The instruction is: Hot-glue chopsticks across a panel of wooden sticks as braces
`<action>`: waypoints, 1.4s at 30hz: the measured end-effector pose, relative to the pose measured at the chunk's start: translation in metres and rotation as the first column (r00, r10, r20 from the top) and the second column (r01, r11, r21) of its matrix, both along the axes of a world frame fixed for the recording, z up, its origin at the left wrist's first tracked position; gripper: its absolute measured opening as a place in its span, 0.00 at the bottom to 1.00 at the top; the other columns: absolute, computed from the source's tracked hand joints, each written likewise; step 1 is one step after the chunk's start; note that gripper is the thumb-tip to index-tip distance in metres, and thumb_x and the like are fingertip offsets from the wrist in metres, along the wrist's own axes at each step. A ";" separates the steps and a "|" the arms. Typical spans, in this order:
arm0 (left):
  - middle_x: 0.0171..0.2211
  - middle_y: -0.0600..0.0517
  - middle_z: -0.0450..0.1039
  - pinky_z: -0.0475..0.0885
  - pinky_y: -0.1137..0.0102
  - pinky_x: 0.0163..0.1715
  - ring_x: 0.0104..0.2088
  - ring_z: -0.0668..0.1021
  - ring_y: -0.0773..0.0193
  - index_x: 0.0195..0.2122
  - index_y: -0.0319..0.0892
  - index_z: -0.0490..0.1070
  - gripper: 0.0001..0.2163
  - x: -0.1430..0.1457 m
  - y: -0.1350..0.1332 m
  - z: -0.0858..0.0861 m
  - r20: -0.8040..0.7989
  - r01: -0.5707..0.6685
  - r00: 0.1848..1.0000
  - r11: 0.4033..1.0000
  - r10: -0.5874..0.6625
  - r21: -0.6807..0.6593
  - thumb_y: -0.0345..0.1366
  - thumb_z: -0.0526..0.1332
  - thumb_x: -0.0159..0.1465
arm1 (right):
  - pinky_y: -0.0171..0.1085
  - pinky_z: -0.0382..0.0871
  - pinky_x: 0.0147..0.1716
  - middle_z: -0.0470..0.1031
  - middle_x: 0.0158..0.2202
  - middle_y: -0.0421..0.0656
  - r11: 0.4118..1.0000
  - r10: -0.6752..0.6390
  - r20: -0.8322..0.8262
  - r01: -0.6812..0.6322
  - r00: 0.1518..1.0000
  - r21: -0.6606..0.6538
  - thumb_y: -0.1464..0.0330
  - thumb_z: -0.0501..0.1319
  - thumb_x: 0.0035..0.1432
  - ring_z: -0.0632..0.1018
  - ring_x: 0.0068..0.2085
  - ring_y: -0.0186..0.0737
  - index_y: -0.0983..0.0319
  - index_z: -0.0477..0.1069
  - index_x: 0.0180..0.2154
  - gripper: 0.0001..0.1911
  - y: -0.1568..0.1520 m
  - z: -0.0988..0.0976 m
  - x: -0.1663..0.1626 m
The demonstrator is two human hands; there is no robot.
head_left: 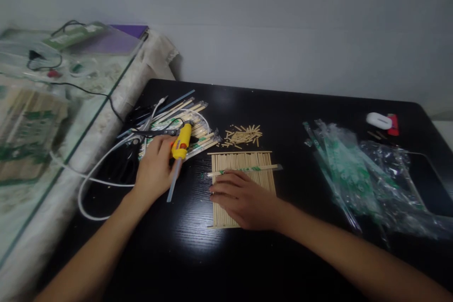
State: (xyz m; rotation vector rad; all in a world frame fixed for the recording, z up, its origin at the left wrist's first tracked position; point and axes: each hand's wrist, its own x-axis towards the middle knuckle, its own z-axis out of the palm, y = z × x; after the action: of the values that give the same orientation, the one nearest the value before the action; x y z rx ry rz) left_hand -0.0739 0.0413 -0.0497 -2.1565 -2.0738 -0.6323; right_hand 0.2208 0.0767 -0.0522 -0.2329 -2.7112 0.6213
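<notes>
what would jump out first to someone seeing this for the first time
The yellow glue gun catches the eye first, bright against the black table, with the left hand at it, left of centre. Next is the flat mat of wooden sticks in the middle, pressed down by the right hand. To the right lies a heap of clear plastic wrappers with green print.
</notes>
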 end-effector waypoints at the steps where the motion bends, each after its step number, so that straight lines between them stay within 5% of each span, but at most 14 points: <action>1: 0.53 0.41 0.72 0.76 0.57 0.49 0.51 0.78 0.47 0.57 0.40 0.69 0.18 0.000 -0.001 0.000 -0.010 0.007 1.000 1.000 -0.007 -0.006 0.41 0.59 0.68 | 0.50 0.57 0.70 0.80 0.56 0.45 1.000 -0.003 0.005 0.003 1.000 -0.003 0.75 0.58 0.69 0.72 0.60 0.46 0.63 0.76 0.54 0.15 0.000 0.000 0.000; 27: 0.54 0.40 0.70 0.76 0.54 0.50 0.52 0.77 0.45 0.57 0.42 0.68 0.19 0.002 -0.001 0.001 0.029 -0.025 0.999 0.999 0.026 -0.030 0.40 0.60 0.65 | 0.49 0.58 0.70 0.80 0.56 0.45 1.000 -0.014 -0.008 0.014 1.000 -0.007 0.74 0.57 0.70 0.71 0.61 0.45 0.63 0.75 0.54 0.14 0.000 0.002 0.001; 42: 0.51 0.44 0.76 0.73 0.52 0.55 0.53 0.78 0.48 0.53 0.44 0.72 0.18 0.012 -0.007 0.015 0.085 0.127 0.987 0.983 -0.139 0.134 0.28 0.58 0.62 | 0.50 0.58 0.69 0.80 0.55 0.45 1.000 -0.009 0.003 0.009 1.000 -0.002 0.74 0.58 0.69 0.71 0.60 0.46 0.62 0.76 0.53 0.14 0.000 0.003 0.001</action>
State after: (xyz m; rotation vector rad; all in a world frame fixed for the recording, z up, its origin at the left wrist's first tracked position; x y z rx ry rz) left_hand -0.0618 0.0342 -0.0348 -2.2467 -1.8842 -0.8724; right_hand 0.2215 0.0767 -0.0495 -0.2468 -2.7109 0.6220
